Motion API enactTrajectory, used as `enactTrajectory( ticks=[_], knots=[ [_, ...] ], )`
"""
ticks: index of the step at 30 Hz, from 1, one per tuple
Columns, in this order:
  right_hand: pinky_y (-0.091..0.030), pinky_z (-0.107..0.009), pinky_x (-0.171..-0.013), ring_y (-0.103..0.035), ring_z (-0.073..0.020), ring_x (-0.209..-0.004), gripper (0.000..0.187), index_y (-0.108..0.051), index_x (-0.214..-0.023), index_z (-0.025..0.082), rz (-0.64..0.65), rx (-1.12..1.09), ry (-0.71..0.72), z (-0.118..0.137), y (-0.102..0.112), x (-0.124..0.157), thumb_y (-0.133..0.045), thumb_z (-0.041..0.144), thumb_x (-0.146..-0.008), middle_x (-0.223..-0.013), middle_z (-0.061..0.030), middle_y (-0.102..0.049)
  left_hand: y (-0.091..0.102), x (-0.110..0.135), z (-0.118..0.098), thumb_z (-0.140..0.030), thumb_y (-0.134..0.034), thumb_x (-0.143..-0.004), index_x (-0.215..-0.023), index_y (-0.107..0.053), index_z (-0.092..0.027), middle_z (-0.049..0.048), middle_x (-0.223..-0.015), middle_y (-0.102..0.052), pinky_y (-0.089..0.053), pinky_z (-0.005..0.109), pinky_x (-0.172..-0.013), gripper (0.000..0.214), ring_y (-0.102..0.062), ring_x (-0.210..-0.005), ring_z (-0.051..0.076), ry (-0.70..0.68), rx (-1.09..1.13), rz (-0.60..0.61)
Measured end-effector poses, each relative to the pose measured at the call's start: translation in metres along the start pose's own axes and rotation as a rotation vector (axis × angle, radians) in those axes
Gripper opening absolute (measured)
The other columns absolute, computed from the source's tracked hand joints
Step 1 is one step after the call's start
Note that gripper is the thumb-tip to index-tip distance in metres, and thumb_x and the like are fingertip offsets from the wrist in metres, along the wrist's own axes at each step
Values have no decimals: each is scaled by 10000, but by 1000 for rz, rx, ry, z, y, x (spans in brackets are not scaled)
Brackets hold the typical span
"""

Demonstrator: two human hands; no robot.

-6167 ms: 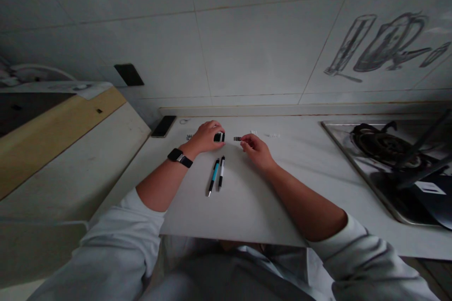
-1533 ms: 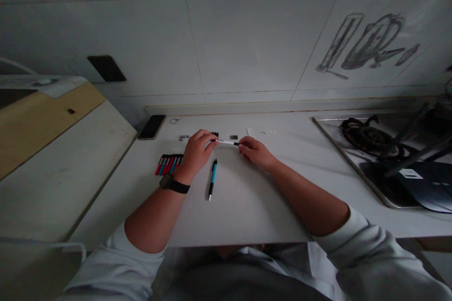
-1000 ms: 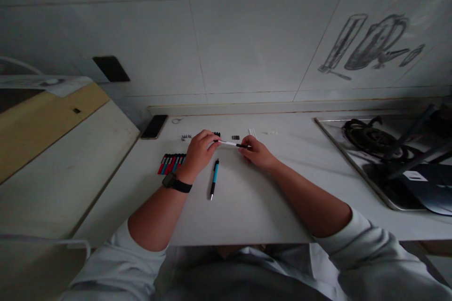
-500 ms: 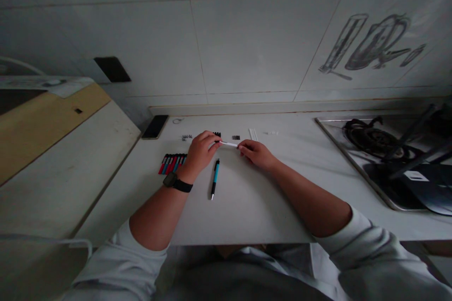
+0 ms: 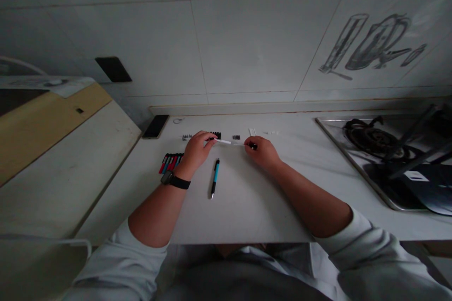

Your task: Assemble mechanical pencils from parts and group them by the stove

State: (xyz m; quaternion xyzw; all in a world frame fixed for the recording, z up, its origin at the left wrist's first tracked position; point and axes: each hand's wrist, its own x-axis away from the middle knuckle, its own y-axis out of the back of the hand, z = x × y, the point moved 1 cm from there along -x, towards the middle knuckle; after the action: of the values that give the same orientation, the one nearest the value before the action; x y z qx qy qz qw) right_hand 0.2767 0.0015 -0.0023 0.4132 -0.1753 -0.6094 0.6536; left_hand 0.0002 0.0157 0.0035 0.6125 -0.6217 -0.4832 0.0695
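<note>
Fingers [image 5: 208, 135] pinched: white pen barrel [image 5: 223, 141] gripped by left hand [image 5: 197, 151], black end piece [image 5: 253, 146] by right hand [image 5: 263, 151], thin rod [image 5: 238, 144] between, held over counter [image 5: 254, 209]; 1 blue pen [image 5: 215, 175] laid nearby

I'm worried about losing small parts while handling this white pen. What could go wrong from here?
The thin rod between the white barrel in the left hand and the black piece in the right hand might bend if pulled off line.

The springs lie loose close to the left hand, so a brush could scatter them.

The blue pen lies loose too and might roll if knocked.
</note>
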Motion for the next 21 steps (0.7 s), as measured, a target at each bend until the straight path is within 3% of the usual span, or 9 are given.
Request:
enactTrajectory(
  ticks=[10, 17, 21],
  knots=[
    [-437, -305, -744, -610, -200, -818, 153, -748, -966, 237, 24, 126, -28, -1, -2, 2, -610, 240, -899, -1003, -85, -721, -2, 3, -12, -218, -665, -961, -1081, -761, -225, 74, -1050, -726, -532, 386, -908, 153, -670, -979, 237, -164, -185, 129],
    [-433, -306, -736, -610, -204, -824, 143, -737, -957, 240, 21, 128, -12, 0, -3, 3, -603, 243, -907, -1000, -84, -728, 7, 2, -21, -180, -681, -943, -1136, -744, -227, 83, -1075, -730, -521, 406, -905, 209, -668, -992, 256, -183, -249, 126],
    [-428, -310, -743, -610, -209, -834, 147, -735, -968, 233, 28, 128, -15, -1, -3, 2, -601, 239, -907, -1002, -90, -727, 22, -2, -21, -195, -709, -929, -1139, -692, -217, 77, -1069, -737, -522, 407, -928, 212, -681, -996, 251, -125, -195, 54]
  ],
)
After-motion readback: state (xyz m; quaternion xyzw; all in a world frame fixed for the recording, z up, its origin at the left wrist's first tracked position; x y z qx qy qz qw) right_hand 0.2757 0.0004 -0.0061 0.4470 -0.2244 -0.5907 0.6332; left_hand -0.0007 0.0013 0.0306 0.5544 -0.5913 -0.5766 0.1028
